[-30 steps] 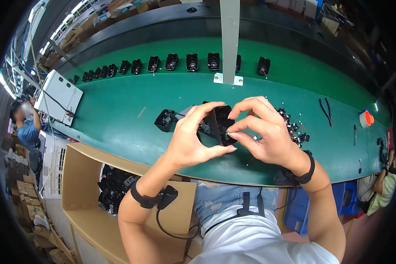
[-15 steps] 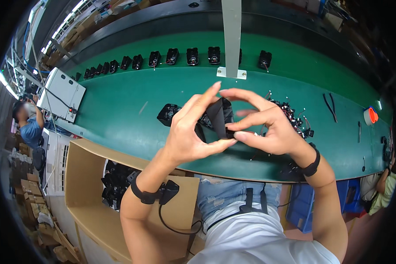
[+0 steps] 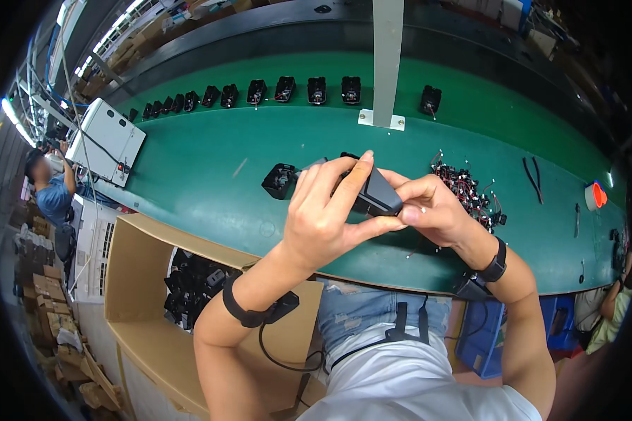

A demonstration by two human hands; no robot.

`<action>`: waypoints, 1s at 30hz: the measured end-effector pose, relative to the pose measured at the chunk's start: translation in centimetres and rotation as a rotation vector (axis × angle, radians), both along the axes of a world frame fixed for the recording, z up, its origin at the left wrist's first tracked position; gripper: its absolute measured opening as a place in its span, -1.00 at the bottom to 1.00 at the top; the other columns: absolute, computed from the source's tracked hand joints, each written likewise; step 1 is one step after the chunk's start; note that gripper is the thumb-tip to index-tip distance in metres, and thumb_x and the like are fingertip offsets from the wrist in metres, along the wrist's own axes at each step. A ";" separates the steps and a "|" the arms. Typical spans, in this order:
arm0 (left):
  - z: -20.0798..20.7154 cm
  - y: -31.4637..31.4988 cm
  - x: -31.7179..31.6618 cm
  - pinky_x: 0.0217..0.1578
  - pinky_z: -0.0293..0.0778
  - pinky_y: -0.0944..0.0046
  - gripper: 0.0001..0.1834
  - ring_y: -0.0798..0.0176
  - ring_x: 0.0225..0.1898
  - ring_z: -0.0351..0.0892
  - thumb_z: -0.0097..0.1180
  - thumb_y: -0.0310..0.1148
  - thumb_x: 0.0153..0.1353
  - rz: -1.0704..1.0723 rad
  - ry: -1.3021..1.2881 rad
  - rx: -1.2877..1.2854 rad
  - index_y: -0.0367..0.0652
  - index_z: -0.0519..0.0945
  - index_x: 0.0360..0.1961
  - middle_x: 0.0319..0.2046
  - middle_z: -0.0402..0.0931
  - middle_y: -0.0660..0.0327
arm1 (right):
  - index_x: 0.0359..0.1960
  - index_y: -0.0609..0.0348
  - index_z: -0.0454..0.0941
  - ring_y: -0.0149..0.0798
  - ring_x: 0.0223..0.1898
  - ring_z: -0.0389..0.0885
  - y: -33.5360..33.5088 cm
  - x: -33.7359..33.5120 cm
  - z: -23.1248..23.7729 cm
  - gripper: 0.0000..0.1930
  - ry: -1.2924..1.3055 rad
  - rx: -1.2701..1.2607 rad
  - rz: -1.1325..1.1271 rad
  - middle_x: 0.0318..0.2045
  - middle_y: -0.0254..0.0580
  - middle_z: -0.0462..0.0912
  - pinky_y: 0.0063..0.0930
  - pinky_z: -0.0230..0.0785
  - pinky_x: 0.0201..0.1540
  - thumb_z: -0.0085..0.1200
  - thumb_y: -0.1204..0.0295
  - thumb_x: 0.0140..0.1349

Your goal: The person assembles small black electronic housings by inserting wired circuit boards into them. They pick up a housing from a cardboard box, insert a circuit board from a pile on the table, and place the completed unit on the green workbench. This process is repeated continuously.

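Above the green bench I hold a black plastic housing [image 3: 378, 194] with both hands, its smooth outer side turned up. My left hand [image 3: 328, 205] is closed round its left side, index finger lying over the top and thumb along the lower edge. At the housing's right end, the fingertips of my right hand [image 3: 430, 208] pinch close to its corner; a tiny white piece shows there, perhaps a wire plug. The far part of the housing lies hidden behind my left fingers. Just left of my left hand another open black housing [image 3: 279, 181] lies on the bench.
A heap of wired connectors [image 3: 467, 188] lies right of my hands, with pliers [image 3: 533, 179] and an orange-white cup [image 3: 595, 196] beyond. Several black housings [image 3: 317, 90] line the far side behind a metal post [image 3: 386, 63]. A cardboard box [image 3: 137, 281] of black parts stands lower left.
The black housing has turned over in my hands, from its angled side to its smooth face. My right fingers have drawn in at its right end. The whole view has shifted slightly.
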State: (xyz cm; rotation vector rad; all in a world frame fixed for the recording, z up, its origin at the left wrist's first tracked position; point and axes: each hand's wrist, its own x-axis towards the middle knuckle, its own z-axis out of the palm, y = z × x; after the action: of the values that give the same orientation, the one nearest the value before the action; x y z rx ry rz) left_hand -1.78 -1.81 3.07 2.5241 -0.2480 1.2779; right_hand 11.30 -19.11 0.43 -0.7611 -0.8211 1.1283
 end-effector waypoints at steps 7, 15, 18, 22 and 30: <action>-1.4 0.1 0.0 -0.22 0.52 0.17 -0.18 0.05 -0.25 0.62 0.45 0.20 -0.15 0.070 0.097 0.014 -0.31 0.66 -0.05 -0.19 0.62 0.08 | -0.16 0.34 0.69 -0.22 0.19 0.47 -0.1 -0.9 -0.7 -0.74 0.173 -0.181 -0.051 0.29 0.02 0.41 -0.35 0.27 0.30 0.24 0.34 0.31; -3.2 1.8 0.5 0.10 0.35 -0.05 -0.11 -0.12 0.15 0.42 0.38 0.10 0.05 0.223 0.364 0.069 -0.21 0.39 0.30 0.15 0.45 -0.06 | -0.23 0.23 0.76 -0.05 0.02 0.60 -1.3 8.2 3.4 -0.71 -1.482 -0.267 -0.843 0.16 0.06 0.53 -0.28 0.46 0.09 0.41 0.32 0.06; -4.9 1.1 0.9 0.17 0.28 -0.20 -0.10 -0.30 0.24 0.28 0.35 0.18 0.03 0.295 0.651 0.115 -0.07 0.40 0.33 0.26 0.32 -0.15 | -0.23 0.19 0.78 0.09 0.12 0.56 -3.8 17.2 0.3 -0.72 -1.577 -0.640 -0.871 0.20 0.06 0.51 -0.14 0.43 0.17 0.39 0.31 0.05; -7.3 1.4 2.0 0.23 0.20 -0.26 -0.13 -0.35 0.29 0.23 0.35 0.16 0.04 0.348 0.596 0.226 0.02 0.42 0.34 0.29 0.28 -0.16 | -0.22 0.15 0.78 0.08 0.17 0.53 -4.8 21.5 -3.3 -0.68 -1.701 -0.807 -0.730 0.22 0.03 0.50 -0.15 0.40 0.24 0.39 0.24 0.04; -7.5 1.7 2.4 0.29 0.13 -0.24 -0.35 -0.24 0.32 0.24 0.41 0.06 -0.02 0.290 0.585 0.224 -0.23 0.63 -0.04 0.23 0.38 -0.11 | -0.17 0.19 0.75 0.09 0.14 0.56 -4.2 21.7 -4.4 -0.64 -1.681 -0.881 -0.783 0.28 0.04 0.43 -0.15 0.39 0.26 0.39 0.25 0.04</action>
State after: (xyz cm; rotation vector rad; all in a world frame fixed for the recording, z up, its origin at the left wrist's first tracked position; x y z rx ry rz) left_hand 0.62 -0.06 -4.47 3.0764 0.1190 0.5591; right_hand 33.04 -23.35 -4.00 -2.6207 -1.1073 -0.2027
